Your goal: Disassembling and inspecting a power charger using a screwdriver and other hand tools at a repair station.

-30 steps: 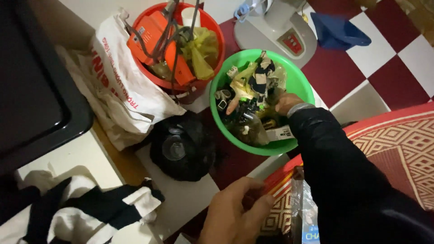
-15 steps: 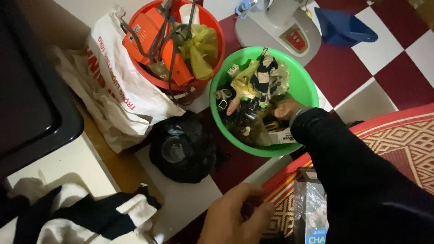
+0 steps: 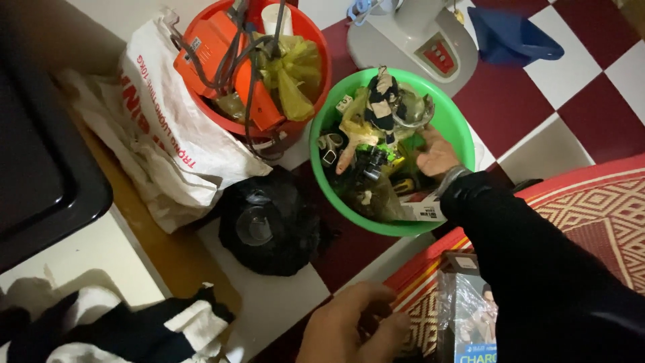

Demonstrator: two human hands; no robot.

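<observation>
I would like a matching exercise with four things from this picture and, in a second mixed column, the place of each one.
Things:
1. right hand
2. left hand
3. black bag
4. blue dustpan

Places:
A. on the floor between the white plastic bag and the green basin
B. at the bottom edge, by the patterned mat
C. top right, on the red and white floor tiles
D. inside the green basin, among small items

Pairs: 1-D, 2-B, 3-A, 4-C

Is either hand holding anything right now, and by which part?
Cannot tell: right hand rests among clutter in the round green plastic basin; left hand is curled.
</observation>
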